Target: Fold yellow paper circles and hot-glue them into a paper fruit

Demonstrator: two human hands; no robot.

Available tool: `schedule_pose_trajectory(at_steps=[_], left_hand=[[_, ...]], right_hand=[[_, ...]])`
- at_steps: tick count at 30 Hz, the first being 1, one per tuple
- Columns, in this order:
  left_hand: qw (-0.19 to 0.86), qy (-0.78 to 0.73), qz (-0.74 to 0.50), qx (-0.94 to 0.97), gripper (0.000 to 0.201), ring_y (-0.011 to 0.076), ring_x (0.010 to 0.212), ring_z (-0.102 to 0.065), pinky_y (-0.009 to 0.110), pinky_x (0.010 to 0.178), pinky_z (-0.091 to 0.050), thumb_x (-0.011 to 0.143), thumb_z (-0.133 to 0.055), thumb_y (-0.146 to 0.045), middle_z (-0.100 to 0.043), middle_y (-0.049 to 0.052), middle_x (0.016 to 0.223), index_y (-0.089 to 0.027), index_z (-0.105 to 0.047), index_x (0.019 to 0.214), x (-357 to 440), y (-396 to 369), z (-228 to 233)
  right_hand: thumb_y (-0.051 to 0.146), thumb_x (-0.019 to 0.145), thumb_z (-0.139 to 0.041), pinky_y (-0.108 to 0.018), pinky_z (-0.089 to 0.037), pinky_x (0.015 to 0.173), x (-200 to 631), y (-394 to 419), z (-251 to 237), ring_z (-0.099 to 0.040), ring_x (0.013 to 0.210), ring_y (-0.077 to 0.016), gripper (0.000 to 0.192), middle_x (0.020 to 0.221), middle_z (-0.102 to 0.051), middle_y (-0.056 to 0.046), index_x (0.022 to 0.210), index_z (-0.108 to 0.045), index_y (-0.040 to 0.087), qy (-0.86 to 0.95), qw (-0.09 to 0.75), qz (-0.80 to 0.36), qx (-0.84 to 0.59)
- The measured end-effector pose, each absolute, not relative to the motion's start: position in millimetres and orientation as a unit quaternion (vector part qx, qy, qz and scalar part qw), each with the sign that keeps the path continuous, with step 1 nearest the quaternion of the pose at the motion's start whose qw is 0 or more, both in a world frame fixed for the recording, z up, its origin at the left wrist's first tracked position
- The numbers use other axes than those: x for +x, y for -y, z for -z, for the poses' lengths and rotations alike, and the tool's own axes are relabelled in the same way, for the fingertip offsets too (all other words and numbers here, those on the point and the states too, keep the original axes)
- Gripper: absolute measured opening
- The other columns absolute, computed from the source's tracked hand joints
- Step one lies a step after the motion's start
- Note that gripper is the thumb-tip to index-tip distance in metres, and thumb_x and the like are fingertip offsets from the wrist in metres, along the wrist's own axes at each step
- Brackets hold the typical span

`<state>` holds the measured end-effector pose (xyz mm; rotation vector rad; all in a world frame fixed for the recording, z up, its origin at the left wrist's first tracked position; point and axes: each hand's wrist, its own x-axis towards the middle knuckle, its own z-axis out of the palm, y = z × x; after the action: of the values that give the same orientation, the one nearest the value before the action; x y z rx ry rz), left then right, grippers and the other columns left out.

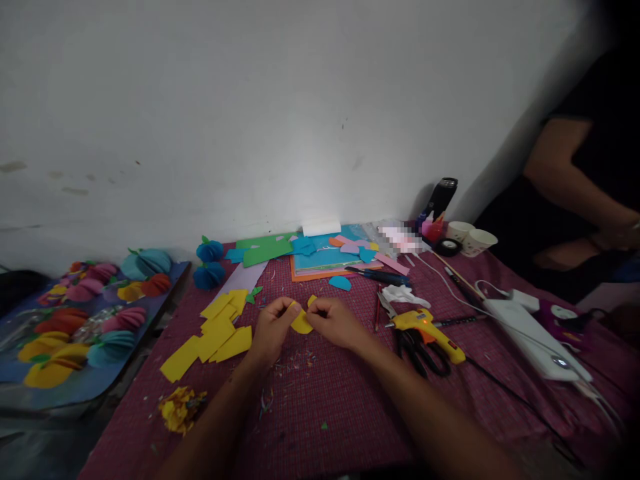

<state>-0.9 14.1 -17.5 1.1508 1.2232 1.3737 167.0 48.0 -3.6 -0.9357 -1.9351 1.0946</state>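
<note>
Both my hands meet over the middle of the cloth-covered table. Between my left hand (pixel 276 325) and my right hand (pixel 334 323) is a small rounded piece of yellow paper (pixel 302 323), pinched by the fingertips of each. Just left of my left hand lie several yellow paper pieces (pixel 217 332), partly overlapping. A green paper leaf (pixel 254 294) rests above them. Nearer me on the left sits a crumpled yellow paper bunch (pixel 181 409). To the right of my right hand are a yellow glue gun (pixel 429 331) and black-handled scissors (pixel 424 353).
Coloured paper sheets (pixel 335 257) are stacked at the back. Two blue paper pumpkins (pixel 209 263) stand back left, and more paper pumpkins fill a blue board (pixel 113 380). A white power strip (pixel 537 340), paper cups (pixel 477 242) and a black flask (pixel 443 196) stand right, near another person (pixel 575 167).
</note>
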Motion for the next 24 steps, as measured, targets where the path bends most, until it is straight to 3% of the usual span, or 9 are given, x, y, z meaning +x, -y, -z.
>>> schedule_pose_trajectory(at_steps=[10,19,24], left_hand=[[0.447,-0.500,-0.537,0.512,0.021,0.0122,0.069,-0.052,0.023,0.066,-0.040,0.081,-0.072,-0.036,-0.061,-0.001,0.073,-0.016,-0.068,0.077,1.1,-12.3,14.0],[0.429,-0.504,-0.546,0.514,0.017,0.0127,0.071,-0.052,0.022,0.067,-0.040,0.079,-0.072,-0.033,-0.062,-0.002,0.072,-0.016,-0.069,0.075,-0.6,-12.2,14.1],[0.433,-0.501,-0.545,0.515,0.017,0.0131,0.071,-0.052,0.023,0.067,-0.040,0.079,-0.072,-0.032,-0.062,-0.001,0.072,-0.017,-0.069,0.075,-1.5,-12.8,17.9]], right_hand=[[0.023,0.083,-0.054,-0.022,-0.030,0.055,167.9,-48.8,5.6,-0.042,0.056,-0.0091,0.026,0.057,-0.047,0.005,0.058,-0.054,0.018,0.750,0.364,-0.423,-0.355],[0.022,0.082,-0.055,-0.021,-0.032,0.056,166.2,-48.1,7.6,-0.046,0.059,-0.0090,0.020,0.062,-0.053,0.004,0.064,-0.059,0.017,0.753,0.357,-0.428,-0.350],[0.024,0.083,-0.055,-0.021,-0.030,0.055,166.4,-48.3,9.7,-0.044,0.057,-0.0087,0.025,0.059,-0.049,0.005,0.060,-0.054,0.017,0.757,0.362,-0.420,-0.347]])
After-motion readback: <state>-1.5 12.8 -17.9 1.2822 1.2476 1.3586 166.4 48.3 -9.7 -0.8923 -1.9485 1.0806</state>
